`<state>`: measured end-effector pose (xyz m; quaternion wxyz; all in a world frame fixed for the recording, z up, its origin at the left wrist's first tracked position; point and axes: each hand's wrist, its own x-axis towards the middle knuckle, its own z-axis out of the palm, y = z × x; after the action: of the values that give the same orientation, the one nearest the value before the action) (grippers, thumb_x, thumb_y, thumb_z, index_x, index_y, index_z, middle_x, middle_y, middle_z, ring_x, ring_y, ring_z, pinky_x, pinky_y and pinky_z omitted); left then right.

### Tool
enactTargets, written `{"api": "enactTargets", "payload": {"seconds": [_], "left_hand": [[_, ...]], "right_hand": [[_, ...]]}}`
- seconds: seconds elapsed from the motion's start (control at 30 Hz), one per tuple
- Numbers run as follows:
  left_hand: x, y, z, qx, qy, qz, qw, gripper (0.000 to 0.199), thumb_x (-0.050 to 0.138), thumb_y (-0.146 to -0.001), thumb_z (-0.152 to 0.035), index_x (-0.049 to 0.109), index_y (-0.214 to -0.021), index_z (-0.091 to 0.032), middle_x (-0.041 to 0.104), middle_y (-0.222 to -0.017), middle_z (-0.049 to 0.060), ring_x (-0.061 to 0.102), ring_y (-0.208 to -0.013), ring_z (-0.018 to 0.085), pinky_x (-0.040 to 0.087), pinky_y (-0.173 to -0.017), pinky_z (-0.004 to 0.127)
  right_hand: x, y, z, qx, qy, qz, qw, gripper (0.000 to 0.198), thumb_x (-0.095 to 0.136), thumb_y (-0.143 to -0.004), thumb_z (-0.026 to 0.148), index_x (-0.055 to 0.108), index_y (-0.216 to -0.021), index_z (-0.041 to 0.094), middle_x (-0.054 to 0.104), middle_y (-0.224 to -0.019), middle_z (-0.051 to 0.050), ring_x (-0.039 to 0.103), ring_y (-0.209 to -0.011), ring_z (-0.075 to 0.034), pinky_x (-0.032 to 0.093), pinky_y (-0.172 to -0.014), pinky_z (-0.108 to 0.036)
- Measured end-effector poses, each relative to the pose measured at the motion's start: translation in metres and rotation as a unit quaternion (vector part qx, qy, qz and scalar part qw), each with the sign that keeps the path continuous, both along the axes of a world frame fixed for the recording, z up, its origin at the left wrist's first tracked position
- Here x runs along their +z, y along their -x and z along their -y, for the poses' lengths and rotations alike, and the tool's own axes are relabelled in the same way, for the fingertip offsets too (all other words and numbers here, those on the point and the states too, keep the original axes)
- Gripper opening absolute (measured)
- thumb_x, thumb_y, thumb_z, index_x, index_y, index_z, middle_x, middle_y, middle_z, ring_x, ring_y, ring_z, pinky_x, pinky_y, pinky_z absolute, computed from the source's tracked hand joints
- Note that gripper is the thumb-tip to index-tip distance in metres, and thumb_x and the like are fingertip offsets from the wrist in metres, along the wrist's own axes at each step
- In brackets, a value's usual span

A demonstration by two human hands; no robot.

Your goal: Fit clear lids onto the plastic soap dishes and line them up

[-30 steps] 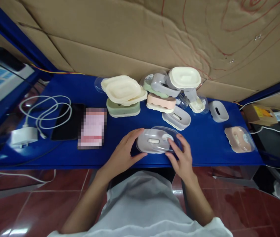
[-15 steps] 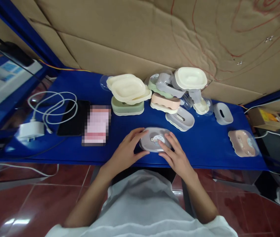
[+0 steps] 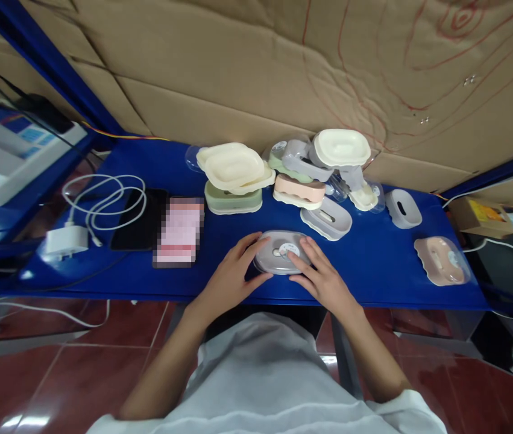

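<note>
Between the two hands, near the front edge of the blue counter [image 3: 374, 274], sits a grey box [image 3: 267, 260] with a clear cover [image 3: 299, 265] over it. The fingers of the left hand [image 3: 225, 276] are curved round one end, thumb on the near side and forefinger at the far side, grasping the box. Those of the right hand [image 3: 328, 280] clasp the cover at the other end, one fingertip resting on its round label [image 3: 287, 248].

The step in hand looks to me like seating the cover on the box; from here I can't tell whether its rim is fully down. The next move, I'd judge, calls for even pressure at both ends while the left fingers steady the box. It lies flat, label up, its long axis running from the left fingers to the right, roughly along the counter's front edge.

Left of the left fingers lie a phone [image 3: 179, 232] and, farther off, a white charger [image 3: 67, 240]. Well to the right of the right fingers is a pink box [image 3: 439, 262] under its own clear cover. Just beyond the fingers is a second grey box [image 3: 340, 223]; behind it, a peach box [image 3: 299, 187]. Farther still, cream trays [image 3: 231, 164] rest on a green box [image 3: 233, 202], before a cardboard backing [image 3: 220, 72].
</note>
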<state>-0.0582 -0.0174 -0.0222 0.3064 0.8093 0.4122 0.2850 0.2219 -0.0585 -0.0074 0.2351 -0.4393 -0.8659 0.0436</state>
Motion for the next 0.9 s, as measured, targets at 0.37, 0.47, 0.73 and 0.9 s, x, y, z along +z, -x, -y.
{"api": "enactTargets", "payload": {"seconds": [0.37,0.47,0.73,0.9], "left_hand": [[0.005,0.000,0.003,-0.046,-0.020,-0.058,0.997,0.080,0.077,-0.100,-0.042,0.036,-0.168,-0.036,0.051,-0.166,0.009,0.049,-0.153,0.032,0.039,-0.131,0.056],[0.007,0.000,0.003,-0.039,-0.012,-0.070,0.997,0.074,0.069,-0.105,-0.043,0.034,-0.169,-0.035,0.050,-0.167,0.009,0.049,-0.153,0.032,0.042,-0.129,0.056],[0.002,-0.001,0.001,-0.038,-0.052,-0.086,0.994,0.048,0.059,-0.110,-0.041,0.055,-0.157,-0.031,0.055,-0.162,0.009,0.054,-0.148,0.031,0.040,-0.130,0.060],[0.002,-0.001,0.001,-0.046,-0.066,-0.092,0.993,0.041,0.056,-0.111,-0.040,0.061,-0.151,-0.029,0.058,-0.160,0.010,0.056,-0.147,0.031,0.042,-0.129,0.062]], "right_hand": [[-0.004,-0.016,0.046,-0.070,-0.023,0.032,0.997,0.075,0.073,-0.102,0.027,0.040,-0.170,0.034,0.049,-0.167,-0.015,0.046,-0.158,-0.037,0.052,-0.122,-0.059],[-0.005,-0.047,0.068,-0.143,-0.025,0.032,0.989,0.071,0.073,-0.102,0.027,0.046,-0.166,0.036,0.051,-0.164,-0.014,0.048,-0.156,-0.038,0.052,-0.120,-0.062],[-0.005,-0.147,0.060,-0.359,-0.079,0.037,0.929,0.055,0.066,-0.105,0.043,0.058,-0.157,0.026,0.052,-0.162,-0.018,0.051,-0.150,-0.038,0.046,-0.123,-0.061],[-0.003,-0.173,0.026,-0.436,-0.080,0.048,0.895,0.072,0.068,-0.096,0.069,0.064,-0.149,0.021,0.056,-0.146,-0.022,0.054,-0.140,-0.042,0.047,-0.115,-0.068]]}}
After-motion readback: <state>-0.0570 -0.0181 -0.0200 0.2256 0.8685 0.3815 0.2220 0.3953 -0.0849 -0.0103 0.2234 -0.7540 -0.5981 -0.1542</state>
